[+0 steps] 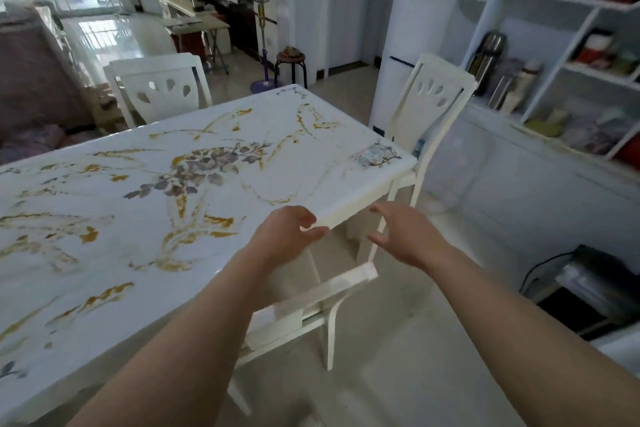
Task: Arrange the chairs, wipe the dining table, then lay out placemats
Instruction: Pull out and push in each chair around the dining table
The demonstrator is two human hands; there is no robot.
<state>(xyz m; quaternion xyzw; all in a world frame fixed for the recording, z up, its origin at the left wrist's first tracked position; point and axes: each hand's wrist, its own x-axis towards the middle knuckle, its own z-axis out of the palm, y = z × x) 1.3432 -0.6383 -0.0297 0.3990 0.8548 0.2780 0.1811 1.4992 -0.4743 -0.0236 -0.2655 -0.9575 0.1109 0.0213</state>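
A white dining table with a gold and purple flower pattern fills the left and middle. A white chair stands pushed under its near right edge, below my arms. A second white chair stands at the table's right end and a third at its far side. My left hand hovers over the table's near edge, fingers loosely curled, holding nothing. My right hand is beside it just off the edge, fingers spread and empty.
White shelving with flasks, jars and packets lines the right wall. A dark appliance sits on the floor at the right. A standing fan and a small stool are beyond the table. A small label lies on the table's right corner.
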